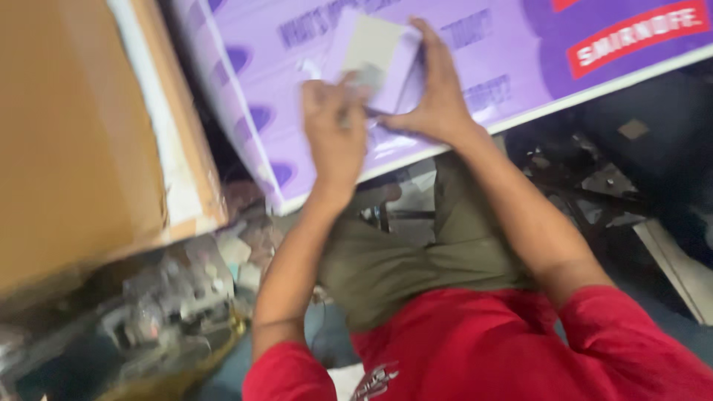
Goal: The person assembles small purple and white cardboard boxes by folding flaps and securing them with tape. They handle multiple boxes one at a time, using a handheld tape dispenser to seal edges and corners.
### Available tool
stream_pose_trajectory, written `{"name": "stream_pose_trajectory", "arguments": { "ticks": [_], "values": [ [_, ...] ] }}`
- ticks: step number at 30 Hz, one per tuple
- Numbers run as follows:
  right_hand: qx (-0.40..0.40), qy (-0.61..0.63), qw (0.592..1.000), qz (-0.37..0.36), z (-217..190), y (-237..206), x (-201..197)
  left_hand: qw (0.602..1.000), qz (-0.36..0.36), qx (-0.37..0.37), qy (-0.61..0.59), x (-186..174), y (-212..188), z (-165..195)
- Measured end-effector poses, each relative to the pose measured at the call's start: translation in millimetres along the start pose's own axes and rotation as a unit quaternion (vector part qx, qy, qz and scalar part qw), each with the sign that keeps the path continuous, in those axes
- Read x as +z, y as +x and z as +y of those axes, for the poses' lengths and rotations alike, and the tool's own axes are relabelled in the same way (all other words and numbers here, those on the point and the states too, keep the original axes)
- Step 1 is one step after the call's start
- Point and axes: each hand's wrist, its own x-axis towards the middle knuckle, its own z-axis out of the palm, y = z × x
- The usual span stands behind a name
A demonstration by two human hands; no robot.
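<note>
A small purple folded card piece (379, 56) with a grey inner face rests on a large purple printed board (505, 52). My right hand (438, 89) presses against its right side, fingers stretched along the edge. Holding a small grey object that is too blurred to name, my left hand (334, 126) is closed at the piece's lower left corner. Both forearms reach up from my red sleeves.
A tall brown cardboard panel (74, 134) with a white edge leans at the left. Blurred scraps and debris (171, 297) lie on the floor below it. My olive trousers (401, 260) fill the centre. Dark floor with bits of litter (616, 163) lies at the right.
</note>
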Motion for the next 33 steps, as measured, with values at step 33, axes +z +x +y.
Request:
{"name": "stream_pose_trajectory", "arguments": {
  "ticks": [33],
  "values": [
    [-0.058,0.238,0.968,0.053,49.3,196.0,79.4,0.774,-0.13,-0.318,-0.532,22.8,230.7,-170.0]
  ]
}}
